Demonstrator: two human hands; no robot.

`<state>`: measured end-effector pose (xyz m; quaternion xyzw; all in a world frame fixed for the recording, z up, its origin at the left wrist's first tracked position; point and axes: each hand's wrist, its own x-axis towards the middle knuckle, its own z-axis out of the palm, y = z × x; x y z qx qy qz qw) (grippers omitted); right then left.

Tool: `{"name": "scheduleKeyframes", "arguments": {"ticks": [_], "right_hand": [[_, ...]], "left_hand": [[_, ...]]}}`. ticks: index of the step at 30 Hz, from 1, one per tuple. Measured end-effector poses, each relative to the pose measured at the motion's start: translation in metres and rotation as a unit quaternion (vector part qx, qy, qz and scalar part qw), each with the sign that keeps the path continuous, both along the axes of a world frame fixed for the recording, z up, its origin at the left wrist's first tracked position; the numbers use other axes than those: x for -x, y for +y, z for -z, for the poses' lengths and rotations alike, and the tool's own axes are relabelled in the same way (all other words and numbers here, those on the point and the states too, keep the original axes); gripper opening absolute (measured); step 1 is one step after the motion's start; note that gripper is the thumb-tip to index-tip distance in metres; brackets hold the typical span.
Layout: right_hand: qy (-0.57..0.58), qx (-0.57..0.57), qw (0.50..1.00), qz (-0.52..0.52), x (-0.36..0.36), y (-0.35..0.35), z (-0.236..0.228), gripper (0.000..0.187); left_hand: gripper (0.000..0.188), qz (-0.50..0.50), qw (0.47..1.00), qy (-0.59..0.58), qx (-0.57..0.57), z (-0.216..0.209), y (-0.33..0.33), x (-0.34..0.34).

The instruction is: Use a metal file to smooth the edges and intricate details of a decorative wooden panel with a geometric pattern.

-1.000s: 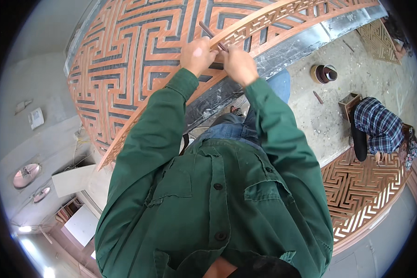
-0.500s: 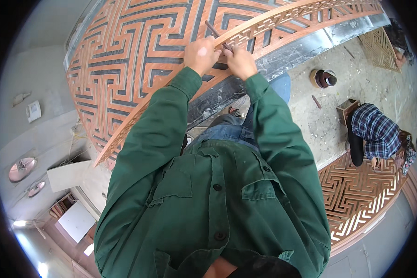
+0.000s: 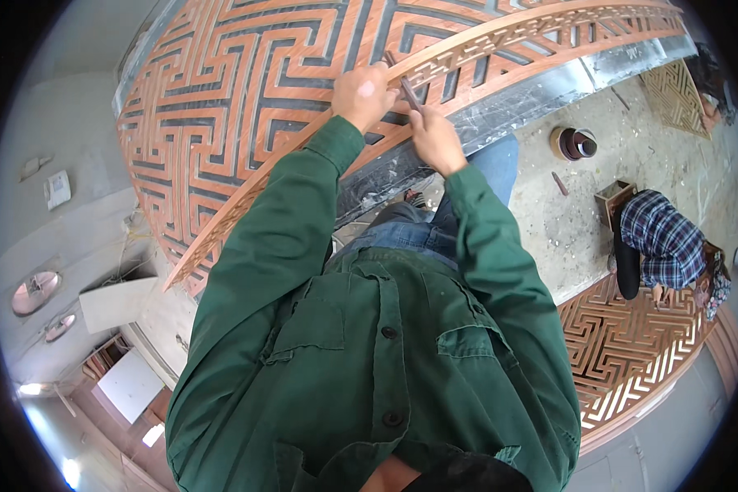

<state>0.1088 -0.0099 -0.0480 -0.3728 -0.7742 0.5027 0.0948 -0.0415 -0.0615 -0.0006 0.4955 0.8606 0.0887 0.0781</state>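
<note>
A wooden lattice panel [image 3: 517,43] stands on edge over a second, reddish lattice panel [image 3: 221,107] that lies flat with dark gaps between its strips. My left hand [image 3: 364,94] is closed on the upright panel's edge rail, its thumb on the near side. In my right hand [image 3: 440,141] is the near end of a thin dark stick [image 3: 411,94]. The stick runs through an opening of the upright panel, its far tip showing just beyond the rail, close to my left fingers. Whether it is a file or a sanding stick I cannot tell.
A dark-edged table [image 3: 549,88] bears the panels. On the floor at right are a brown round container [image 3: 576,144], a small dark stick [image 3: 560,183] and an open wooden box [image 3: 613,197]. A person in a plaid shirt [image 3: 662,234] bends over another lattice panel [image 3: 631,353].
My right hand has drawn back toward me and right, pulling the stick through the opening, so less shows beyond the rail. My left hand has shifted slightly right.
</note>
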Motion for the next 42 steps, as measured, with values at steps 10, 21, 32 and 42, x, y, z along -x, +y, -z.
{"name": "scheduleKeyframes", "arguments": {"ticks": [10, 21, 32, 42], "right_hand": [[-0.134, -0.125, 0.983, -0.009, -0.029, -0.009, 0.005, 0.027], [-0.117, -0.098, 0.988, -0.004, -0.012, -0.001, 0.018, 0.03], [0.023, 0.139, 0.99, 0.007, -0.123, -0.042, 0.009, 0.026], [0.102, 0.459, 0.882, -0.03, -0.076, -0.023, -0.025, 0.023]], "left_hand": [[0.03, 0.007, 1.0, -0.018, 0.012, -0.002, 0.0, 0.014], [0.029, 0.008, 1.0, -0.001, -0.015, 0.006, -0.001, 0.004], [0.035, 0.01, 0.997, -0.074, -0.004, 0.0, -0.019, 0.018], [0.039, -0.041, 0.993, -0.111, -0.004, -0.005, -0.051, 0.017]]}}
